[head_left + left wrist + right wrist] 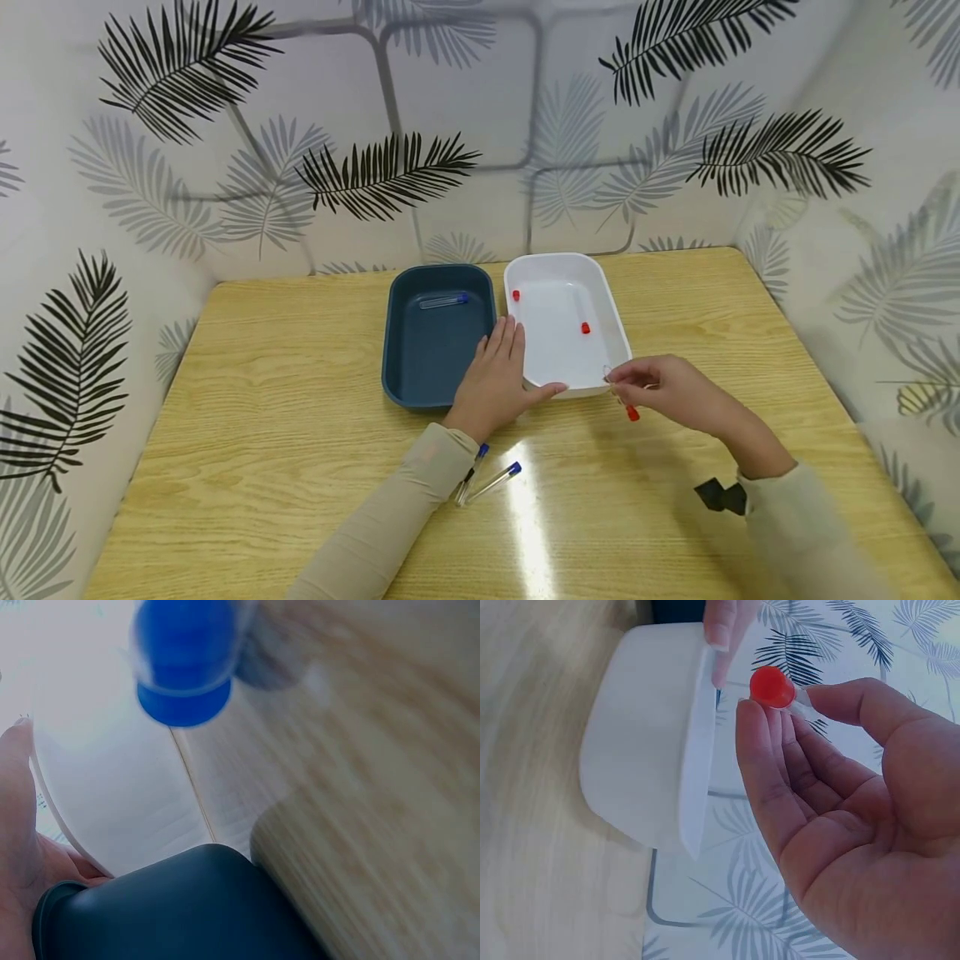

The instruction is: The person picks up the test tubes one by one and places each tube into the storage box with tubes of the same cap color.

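My right hand pinches a red-capped clear tube between thumb and fingertips, at the near right corner of the white tray. Its red cap hangs lowest, just outside the rim in the head view. Two red caps show in the white tray; their clear tubes barely stand out against the white. My left hand rests with extended fingers across the adjoining rims of the white tray and the dark blue tray, thumb along the white tray's near edge. A blue-capped tube lies in the dark blue tray.
Beside my left forearm, two blue-capped tubes lie on the wooden table. A dark angular object sits at my right cuff. A leaf-patterned cloth stands behind the table and along its sides.
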Demonstrator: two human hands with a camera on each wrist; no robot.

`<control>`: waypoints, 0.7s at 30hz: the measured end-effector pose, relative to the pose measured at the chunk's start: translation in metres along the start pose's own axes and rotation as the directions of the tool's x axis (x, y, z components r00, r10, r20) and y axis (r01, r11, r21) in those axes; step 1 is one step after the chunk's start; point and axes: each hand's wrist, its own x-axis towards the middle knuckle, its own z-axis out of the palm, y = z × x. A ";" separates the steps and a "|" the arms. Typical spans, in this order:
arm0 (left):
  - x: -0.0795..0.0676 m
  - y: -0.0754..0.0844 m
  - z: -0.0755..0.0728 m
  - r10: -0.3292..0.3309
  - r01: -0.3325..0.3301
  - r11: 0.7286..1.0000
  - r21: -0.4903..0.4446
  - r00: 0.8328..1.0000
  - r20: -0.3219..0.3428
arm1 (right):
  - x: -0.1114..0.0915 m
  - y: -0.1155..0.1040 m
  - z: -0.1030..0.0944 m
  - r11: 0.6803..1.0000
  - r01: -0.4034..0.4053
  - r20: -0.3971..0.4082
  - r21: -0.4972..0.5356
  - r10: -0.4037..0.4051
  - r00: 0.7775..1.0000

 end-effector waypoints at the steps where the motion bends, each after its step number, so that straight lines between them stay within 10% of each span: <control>1: 0.000 0.000 0.000 0.000 0.000 1.000 0.000 1.000 0.001 | 0.001 -0.001 -0.003 1.000 -0.006 -0.008 0.007 0.006 1.000; 21: 0.000 -0.001 -0.001 -0.003 0.004 1.000 -0.016 1.000 0.010 | 0.032 -0.022 -0.040 0.990 -0.040 -0.064 0.133 0.049 0.997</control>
